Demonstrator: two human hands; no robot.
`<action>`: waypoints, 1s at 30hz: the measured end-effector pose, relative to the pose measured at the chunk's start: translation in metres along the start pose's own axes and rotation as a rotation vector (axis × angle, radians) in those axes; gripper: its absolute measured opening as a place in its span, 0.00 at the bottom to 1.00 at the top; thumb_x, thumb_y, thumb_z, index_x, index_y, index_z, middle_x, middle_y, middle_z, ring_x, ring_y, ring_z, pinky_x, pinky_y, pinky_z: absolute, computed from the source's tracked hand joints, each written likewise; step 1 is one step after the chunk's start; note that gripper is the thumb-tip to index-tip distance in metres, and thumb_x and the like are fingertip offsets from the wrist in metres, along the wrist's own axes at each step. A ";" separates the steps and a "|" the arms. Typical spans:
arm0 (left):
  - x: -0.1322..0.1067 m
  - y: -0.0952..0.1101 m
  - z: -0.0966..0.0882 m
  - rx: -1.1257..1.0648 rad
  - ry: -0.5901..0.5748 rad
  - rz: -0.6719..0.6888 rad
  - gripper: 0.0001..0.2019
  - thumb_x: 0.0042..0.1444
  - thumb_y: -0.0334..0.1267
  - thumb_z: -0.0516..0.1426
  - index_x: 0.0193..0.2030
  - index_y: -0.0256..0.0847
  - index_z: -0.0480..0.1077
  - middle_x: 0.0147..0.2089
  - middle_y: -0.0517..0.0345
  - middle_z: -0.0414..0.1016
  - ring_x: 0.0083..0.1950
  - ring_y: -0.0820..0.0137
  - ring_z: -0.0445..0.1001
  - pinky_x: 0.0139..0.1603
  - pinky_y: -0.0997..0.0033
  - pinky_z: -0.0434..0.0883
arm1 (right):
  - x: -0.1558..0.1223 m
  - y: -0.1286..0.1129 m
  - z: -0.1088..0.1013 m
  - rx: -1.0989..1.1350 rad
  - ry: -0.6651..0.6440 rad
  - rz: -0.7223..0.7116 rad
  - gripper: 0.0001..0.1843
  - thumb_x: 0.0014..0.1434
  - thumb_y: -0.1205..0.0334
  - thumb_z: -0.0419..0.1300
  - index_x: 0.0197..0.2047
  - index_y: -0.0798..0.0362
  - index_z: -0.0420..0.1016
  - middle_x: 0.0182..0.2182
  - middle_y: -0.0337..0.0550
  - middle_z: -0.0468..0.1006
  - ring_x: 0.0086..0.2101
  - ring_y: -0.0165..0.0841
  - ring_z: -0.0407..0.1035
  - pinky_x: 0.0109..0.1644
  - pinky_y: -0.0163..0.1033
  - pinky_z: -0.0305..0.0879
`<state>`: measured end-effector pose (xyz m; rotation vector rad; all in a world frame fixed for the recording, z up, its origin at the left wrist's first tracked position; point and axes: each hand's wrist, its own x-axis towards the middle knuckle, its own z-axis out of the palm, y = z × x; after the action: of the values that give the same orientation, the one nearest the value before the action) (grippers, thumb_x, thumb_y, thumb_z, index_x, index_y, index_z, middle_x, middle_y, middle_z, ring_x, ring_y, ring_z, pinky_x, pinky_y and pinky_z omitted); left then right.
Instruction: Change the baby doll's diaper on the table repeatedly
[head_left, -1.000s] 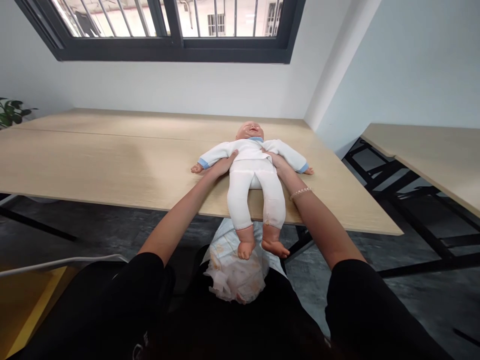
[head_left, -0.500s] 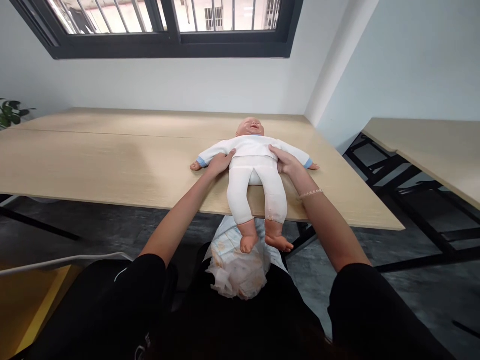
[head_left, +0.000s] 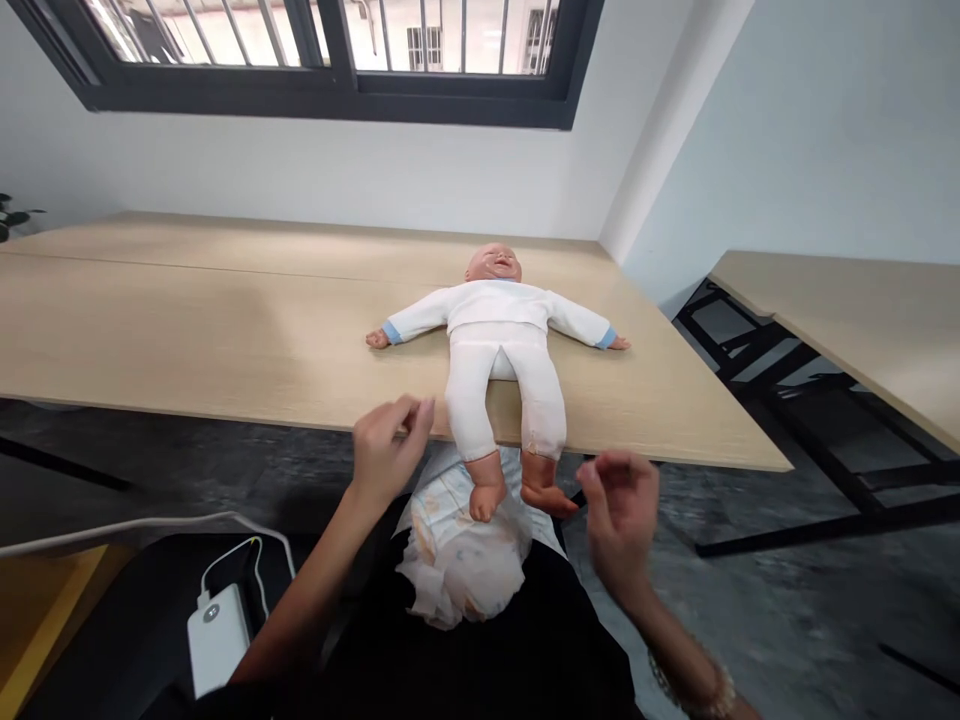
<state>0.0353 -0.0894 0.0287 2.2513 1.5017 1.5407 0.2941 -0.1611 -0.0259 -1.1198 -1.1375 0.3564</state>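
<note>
A baby doll in a white top with blue cuffs and white leggings lies face up on the table, arms spread. Its bare feet hang past the near edge. My left hand is raised by the table edge, left of the doll's legs and apart from them, fingers loosely curled and holding nothing. To the right of the doll's feet, my right hand hovers with thumb and fingers apart, also free of anything. A crumpled, patterned diaper rests on my lap below the feet.
The wooden table runs along the wall under a barred window. A white power bank with a cable lies on a black surface at lower left, near a yellow box edge. Another table stands to the right.
Both hands have let go of the doll's sides and drawn back toward me, to either side of its legs. The power bank has come into view at lower left.
</note>
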 end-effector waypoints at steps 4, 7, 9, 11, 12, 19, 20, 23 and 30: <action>-0.067 0.011 -0.032 -0.175 -0.195 0.286 0.18 0.63 0.26 0.56 0.21 0.40 0.60 0.18 0.66 0.61 0.21 0.77 0.58 0.26 0.76 0.58 | -0.079 0.026 -0.025 -0.168 -0.200 -0.142 0.09 0.67 0.70 0.59 0.40 0.50 0.61 0.35 0.38 0.63 0.34 0.29 0.65 0.38 0.34 0.65; -0.096 -0.006 -0.047 -0.134 -0.606 0.178 0.10 0.56 0.24 0.56 0.39 0.40 0.76 0.37 0.55 0.80 0.43 0.67 0.77 0.45 0.70 0.74 | -0.104 0.051 -0.037 -0.307 -0.354 -0.095 0.07 0.67 0.69 0.57 0.41 0.49 0.61 0.34 0.39 0.65 0.33 0.31 0.65 0.38 0.35 0.67; -0.107 -0.023 -0.051 -0.042 -0.840 0.100 0.26 0.51 0.23 0.57 0.56 0.46 0.77 0.57 0.51 0.79 0.64 0.56 0.72 0.63 0.53 0.72 | -0.106 0.066 -0.039 -0.365 -0.502 -0.042 0.10 0.66 0.64 0.59 0.50 0.50 0.65 0.42 0.46 0.72 0.42 0.37 0.71 0.46 0.42 0.72; -0.112 -0.037 -0.050 0.019 -0.998 0.016 0.34 0.50 0.25 0.61 0.64 0.52 0.74 0.69 0.51 0.71 0.75 0.48 0.60 0.71 0.34 0.61 | -0.101 0.078 -0.038 -0.388 -0.666 0.000 0.26 0.65 0.60 0.60 0.63 0.53 0.61 0.57 0.57 0.71 0.58 0.47 0.68 0.59 0.54 0.71; -0.112 -0.041 -0.047 0.030 -1.047 -0.017 0.35 0.50 0.26 0.63 0.66 0.54 0.73 0.72 0.52 0.67 0.77 0.46 0.56 0.73 0.29 0.55 | -0.098 0.082 -0.035 -0.386 -0.747 0.019 0.31 0.64 0.59 0.60 0.68 0.55 0.58 0.63 0.61 0.67 0.64 0.50 0.63 0.64 0.59 0.66; -0.097 -0.024 -0.019 -0.061 -1.160 -0.088 0.29 0.60 0.28 0.61 0.66 0.58 0.72 0.73 0.56 0.67 0.78 0.55 0.57 0.78 0.33 0.45 | -0.084 0.070 -0.004 -0.242 -0.923 0.239 0.26 0.60 0.62 0.58 0.61 0.57 0.70 0.57 0.58 0.76 0.59 0.49 0.71 0.65 0.59 0.66; -0.096 -0.023 -0.016 -0.074 -1.163 -0.101 0.29 0.60 0.28 0.61 0.67 0.59 0.71 0.73 0.57 0.67 0.78 0.56 0.57 0.78 0.35 0.45 | -0.082 0.065 0.000 -0.215 -0.913 0.253 0.24 0.60 0.62 0.58 0.59 0.57 0.72 0.55 0.58 0.77 0.57 0.48 0.72 0.63 0.58 0.68; -0.097 -0.023 -0.012 -0.122 -1.129 -0.123 0.29 0.63 0.31 0.61 0.69 0.60 0.69 0.73 0.58 0.66 0.78 0.57 0.58 0.79 0.38 0.46 | -0.076 0.050 0.007 -0.136 -0.923 0.241 0.19 0.61 0.61 0.59 0.55 0.56 0.75 0.52 0.56 0.79 0.54 0.47 0.74 0.60 0.55 0.70; -0.102 -0.018 -0.011 -0.323 -1.033 -0.076 0.28 0.63 0.49 0.64 0.69 0.56 0.69 0.72 0.53 0.68 0.76 0.54 0.60 0.79 0.45 0.52 | -0.077 0.049 0.014 -0.052 -0.842 0.208 0.20 0.58 0.63 0.61 0.54 0.53 0.72 0.50 0.53 0.80 0.51 0.45 0.76 0.56 0.50 0.73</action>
<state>0.0103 -0.1574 -0.0458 2.1542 0.9105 0.3625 0.2625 -0.1873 -0.1085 -1.1637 -1.7654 1.0294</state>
